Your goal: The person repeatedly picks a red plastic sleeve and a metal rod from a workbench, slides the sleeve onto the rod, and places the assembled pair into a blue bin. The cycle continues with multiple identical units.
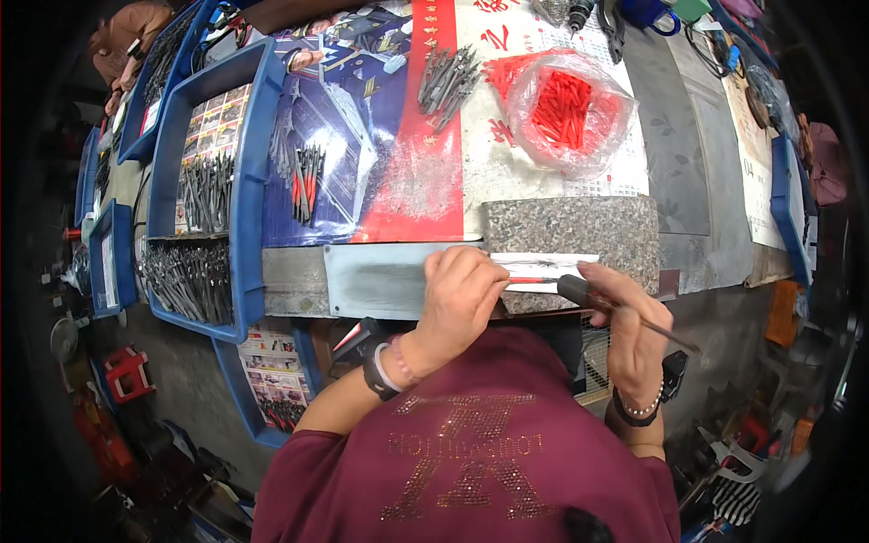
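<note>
My left hand [462,291] is closed, its fingertips pinching a thin red-and-dark piece [522,281]. The piece lies across a white strip [543,263] at the front of a speckled granite block [579,226]. Wrapped in my right hand [634,339] is what looks like a small hammer [574,289], with a dark blunt head and a thin brown handle reaching down to the right. Its head is close to the end of the red piece; whether they touch I cannot tell. My right index finger reaches to the strip's right end.
A clear bag of red slim pieces [563,109] stands beyond the block. Slim dark pieces lie in a pile [448,81], with a red-tipped bunch [308,184] to the left. A blue tray [249,195] holds many dark pieces. A grey metal plate [376,281] lies along the table's front edge.
</note>
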Available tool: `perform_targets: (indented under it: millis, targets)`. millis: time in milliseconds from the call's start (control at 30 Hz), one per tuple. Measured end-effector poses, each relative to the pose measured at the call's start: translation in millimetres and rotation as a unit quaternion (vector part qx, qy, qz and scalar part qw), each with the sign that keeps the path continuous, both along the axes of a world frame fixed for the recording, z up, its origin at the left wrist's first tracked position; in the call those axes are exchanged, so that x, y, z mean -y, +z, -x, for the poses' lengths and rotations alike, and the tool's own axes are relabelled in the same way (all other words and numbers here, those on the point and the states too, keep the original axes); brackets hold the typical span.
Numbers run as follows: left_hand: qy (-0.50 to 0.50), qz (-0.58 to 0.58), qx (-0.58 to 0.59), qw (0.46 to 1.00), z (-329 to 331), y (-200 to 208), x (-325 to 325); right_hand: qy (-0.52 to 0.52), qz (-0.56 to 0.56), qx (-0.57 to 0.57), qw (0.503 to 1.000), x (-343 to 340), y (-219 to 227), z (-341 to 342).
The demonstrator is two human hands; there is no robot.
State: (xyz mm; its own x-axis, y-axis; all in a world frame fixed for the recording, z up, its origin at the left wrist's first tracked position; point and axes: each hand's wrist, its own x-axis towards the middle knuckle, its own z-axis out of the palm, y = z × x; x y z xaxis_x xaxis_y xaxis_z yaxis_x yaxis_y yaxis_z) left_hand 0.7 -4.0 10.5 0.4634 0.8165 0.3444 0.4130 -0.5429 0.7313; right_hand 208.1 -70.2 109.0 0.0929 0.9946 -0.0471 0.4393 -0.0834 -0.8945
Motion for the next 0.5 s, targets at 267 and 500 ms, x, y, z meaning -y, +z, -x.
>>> perform_targets:
  millis: [267, 500]
  targets:
    - [-0.014, -0.042, -0.013, 0.999, -1, -1, 1, 0.098, -0.061, 0.088, 0.989, -24, -25, 23]
    - [0.005, 0.005, 0.006, 1.000, 8, -5, 4, 0.068, -0.031, 0.068, 0.995, -12, -46, 18]
